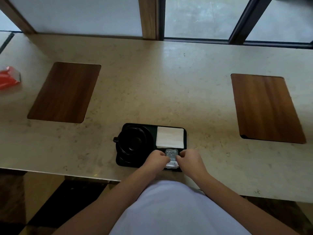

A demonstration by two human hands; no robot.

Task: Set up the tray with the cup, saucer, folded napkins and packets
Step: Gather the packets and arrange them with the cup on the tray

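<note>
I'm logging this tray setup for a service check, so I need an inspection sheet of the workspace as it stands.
Surface: pale stone counter, two wooden mats set on it.
Job's things: black tray near the front edge; black cup on saucer in its left part; white napkins at far right; packets at near right.
Clutter: red wrapper at far left.
Grippers: left hand and right hand both pinch the packets.
Cables: nothing seen.
Surroundings: windows behind the counter.
</note>
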